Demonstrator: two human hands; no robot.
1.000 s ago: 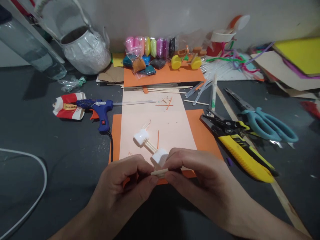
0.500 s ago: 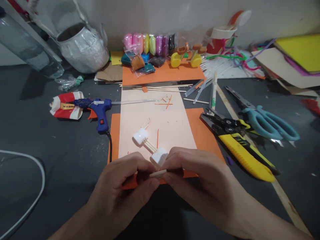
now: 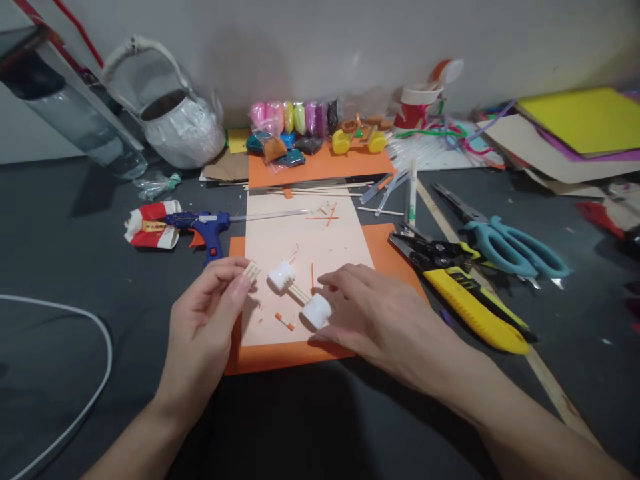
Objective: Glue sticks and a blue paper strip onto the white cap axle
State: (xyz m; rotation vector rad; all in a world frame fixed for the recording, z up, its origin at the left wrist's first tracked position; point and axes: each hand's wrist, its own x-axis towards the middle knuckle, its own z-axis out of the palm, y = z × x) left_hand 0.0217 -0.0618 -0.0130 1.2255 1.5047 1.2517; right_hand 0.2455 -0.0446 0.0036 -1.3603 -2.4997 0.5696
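Observation:
Between the thumb and fingers of my left hand (image 3: 213,307) is a small piece of joined wooden sticks (image 3: 251,271), held above the paper's left side. My right hand (image 3: 373,313) is spread with its fingers apart, beside a dumbbell-shaped piece (image 3: 316,311) that has two white ends linked by thin wooden sticks. Whether the fingertips touch the near white end I cannot tell. The piece lies on a pale sheet of paper (image 3: 270,227), which rests on orange card (image 3: 300,355). A small orange strip (image 3: 285,322) lies close by.
A blue glue gun (image 3: 213,230) lies to the left on a red-and-white carton (image 3: 155,225). Yellow-handled pliers (image 3: 470,307) and blue scissors (image 3: 515,247) are on the right. Clay packets (image 3: 290,133), a silver pot (image 3: 185,133) and a bottle (image 3: 95,127) stand behind.
My hands have parted. The left moved left and up with the stick piece; the right let go and opened beside the dumbbell-shaped piece. The camera view shifted slightly.

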